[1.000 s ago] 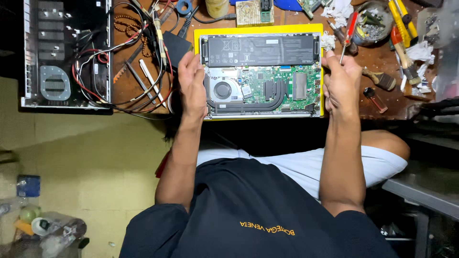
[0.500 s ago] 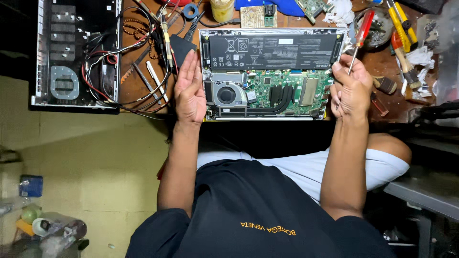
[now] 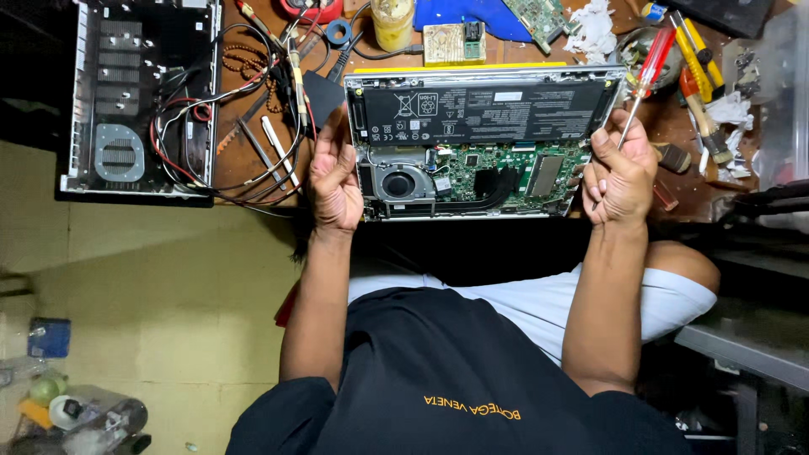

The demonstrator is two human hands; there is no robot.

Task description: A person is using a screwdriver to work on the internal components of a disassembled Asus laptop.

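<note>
- I note the laptop [image 3: 480, 143]: black battery, green board.
- Screwdriver [image 3: 645, 80]: red handle.
- Desktop case [image 3: 139, 97]: black, with red wires.

A small white rectangular label [image 3: 508, 96] sits on the laptop's black battery [image 3: 480, 114].

The brown workbench [image 3: 253, 164] carries an opened laptop [image 3: 480, 143] at its centre, an open computer case [image 3: 139, 97] toward one end, and loose screwdrivers [image 3: 699, 76] toward the other.

Opened laptop [image 3: 484, 143] lies between computer case [image 3: 139, 97] and tools [image 3: 704, 76].
</note>
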